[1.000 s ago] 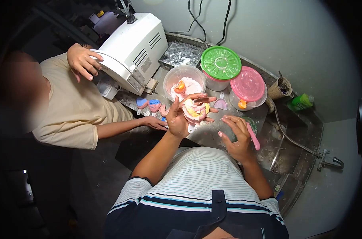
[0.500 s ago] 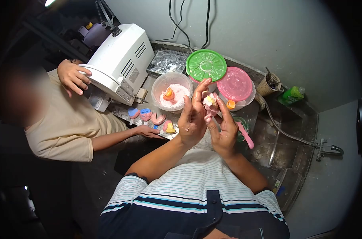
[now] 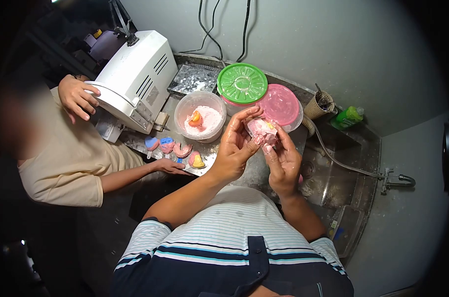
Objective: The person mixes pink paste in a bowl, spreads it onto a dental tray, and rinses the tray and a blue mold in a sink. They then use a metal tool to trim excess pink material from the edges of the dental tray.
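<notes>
In front of my chest, both hands hold a lump of wet pink dental plaster (image 3: 262, 131) with a bit of yellow showing at its top. My left hand (image 3: 234, 148) has its fingers curved round the far left side, thumb pressed to the near edge. From the right, my right hand (image 3: 284, 166) grips it between fingers and thumb. Smears of pink plaster coat my fingers. Beyond my left hand stands a clear tub (image 3: 201, 133) of pink powder with an orange scoop (image 3: 196, 119) in it.
Several dental impressions (image 3: 183, 150) with pink plaster line the counter's left edge, near a co-worker's hand (image 3: 171, 166). A white machine (image 3: 135, 74) stands behind. Green-lidded (image 3: 242, 82) and pink-lidded (image 3: 280, 104) tubs sit at the back. To the right are a sink (image 3: 333, 183) and hose (image 3: 336, 158).
My left hand, formerly spread open beside the plaster lump, has closed round it alongside my right. The lump has turned. The whole view has shifted, so the counter appears further left.
</notes>
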